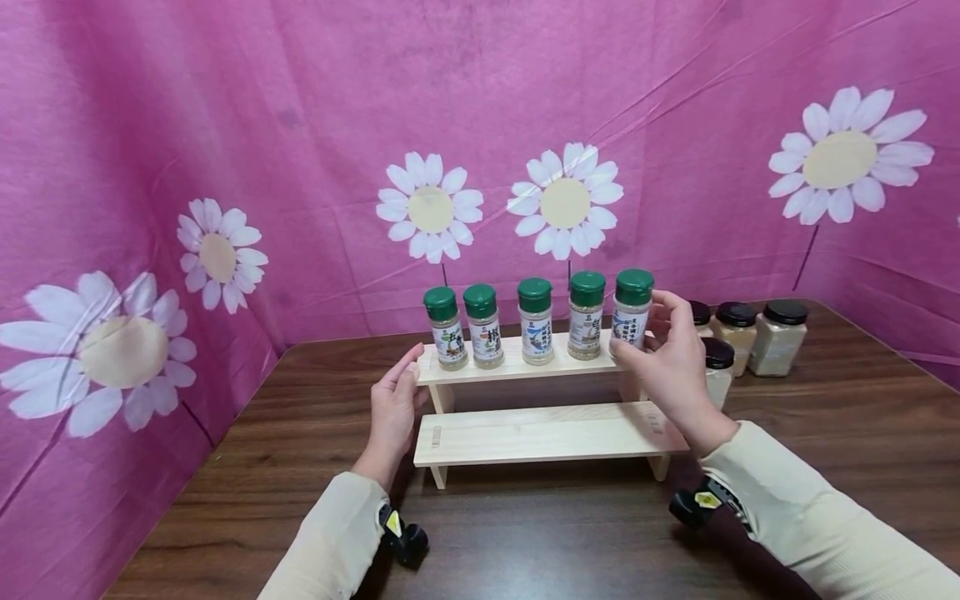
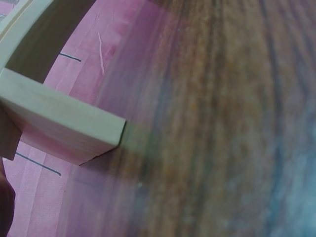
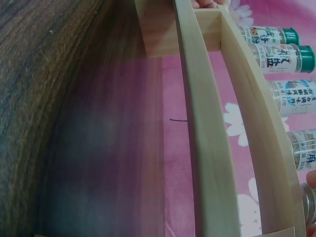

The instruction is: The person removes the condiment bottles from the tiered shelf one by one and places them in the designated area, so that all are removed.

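Note:
A two-step light wooden rack [image 1: 517, 437] stands on the table, with several green-capped seasoning bottles along its upper step. At the upper step's left end, my left hand [image 1: 393, 408] holds the board's edge, fingertips at the corner. My right hand [image 1: 671, 358] grips the rightmost seasoning bottle [image 1: 630, 321], thumb at the front and fingers behind it. This bottle stands upright at the step's right end. To its left are a white-labelled bottle [image 1: 587, 321], another [image 1: 536, 325], and a close pair at the far left [image 1: 483, 329]. The right wrist view shows the rack's boards [image 3: 212, 133] from the side.
Several square jars with black lids [image 1: 780, 342] stand to the right of the rack, behind my right hand. The dark wood-grain table [image 1: 540, 533] extends in front. A pink cloth with white daisies [image 1: 322, 167] hangs behind the table and along its sides.

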`<state>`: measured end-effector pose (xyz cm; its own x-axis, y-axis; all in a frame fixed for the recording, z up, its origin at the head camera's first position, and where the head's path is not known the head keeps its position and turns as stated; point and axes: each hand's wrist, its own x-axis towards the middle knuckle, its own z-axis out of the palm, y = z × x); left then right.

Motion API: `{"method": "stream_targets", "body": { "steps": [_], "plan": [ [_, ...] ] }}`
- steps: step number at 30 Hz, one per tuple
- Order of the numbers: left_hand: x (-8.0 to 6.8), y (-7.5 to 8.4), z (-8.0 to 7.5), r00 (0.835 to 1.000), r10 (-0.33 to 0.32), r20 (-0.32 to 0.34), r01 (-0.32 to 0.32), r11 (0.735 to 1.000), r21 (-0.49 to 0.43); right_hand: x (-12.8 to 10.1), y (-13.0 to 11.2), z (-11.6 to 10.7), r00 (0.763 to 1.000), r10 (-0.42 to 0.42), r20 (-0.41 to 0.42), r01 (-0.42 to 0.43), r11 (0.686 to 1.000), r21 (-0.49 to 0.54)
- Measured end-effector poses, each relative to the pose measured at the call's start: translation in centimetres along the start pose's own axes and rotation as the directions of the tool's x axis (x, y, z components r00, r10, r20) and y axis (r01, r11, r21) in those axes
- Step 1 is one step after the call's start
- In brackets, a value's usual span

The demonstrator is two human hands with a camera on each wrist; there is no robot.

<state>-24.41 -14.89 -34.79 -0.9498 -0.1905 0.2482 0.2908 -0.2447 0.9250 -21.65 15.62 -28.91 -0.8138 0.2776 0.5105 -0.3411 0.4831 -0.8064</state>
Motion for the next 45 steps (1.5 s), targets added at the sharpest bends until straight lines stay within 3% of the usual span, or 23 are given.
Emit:
{"method": "stream_targets", "body": {
  "steps": [8,17,28,37,41,45],
  "plan": [
    [-0.2,-0.3,0.0,1.0,-0.002,-0.006,0.003,0.999,0.042,-0.4,0.3,0.0,0.999,0.013,-0.034,-0.012,1.0,0.027],
    [-0.1,0.0,0.0,1.0,0.01,0.001,-0.01,1.0,0.011,-0.7,1.4,0.4,0.992,-0.068,-0.102,0.085,0.982,0.169],
    [0.3,0.3,0.1,1.0,0.013,0.022,-0.013,1.0,0.005,-1.0,0.5,-0.8,0.979,-0.161,-0.128,0.188,0.952,0.242],
    [0.2,0.3,0.2,1.0,0.006,0.006,-0.006,1.0,0.009,-0.9,1.0,-2.1,0.969,-0.182,-0.168,0.225,0.932,0.284],
    [0.1,0.1,0.1,1.0,-0.001,-0.001,0.001,1.0,0.016,-0.6,1.5,-2.8,0.963,-0.189,-0.193,0.244,0.913,0.327],
    [0.1,0.0,0.0,1.0,-0.001,-0.004,0.001,1.0,0.015,-0.4,1.9,-3.6,0.958,-0.207,-0.197,0.273,0.868,0.415]
  ]
}}
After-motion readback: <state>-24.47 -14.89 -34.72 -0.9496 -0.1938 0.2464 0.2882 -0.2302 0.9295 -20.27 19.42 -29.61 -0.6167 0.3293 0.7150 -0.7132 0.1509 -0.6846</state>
